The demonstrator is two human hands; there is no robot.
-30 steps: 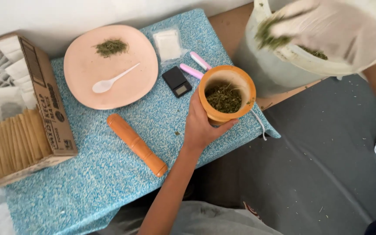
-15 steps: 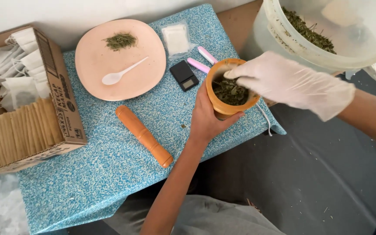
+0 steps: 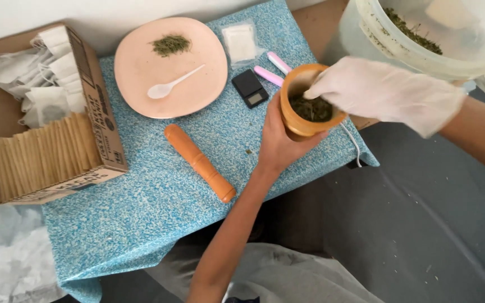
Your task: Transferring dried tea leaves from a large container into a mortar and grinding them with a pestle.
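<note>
Gripping the wooden mortar (image 3: 304,120), left hand (image 3: 279,143); gloved right fingers (image 3: 324,87) dip inside.

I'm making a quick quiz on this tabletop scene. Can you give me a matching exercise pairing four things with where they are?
Things:
1. white plastic spoon
2. wooden pestle
3. wooden mortar
4. paper filter bags

Places:
A. in the cardboard box
B. held in the left hand
C. on the pink plate
D. lying on the blue cloth

Pairs: 1-C, 2-D, 3-B, 4-A
</note>
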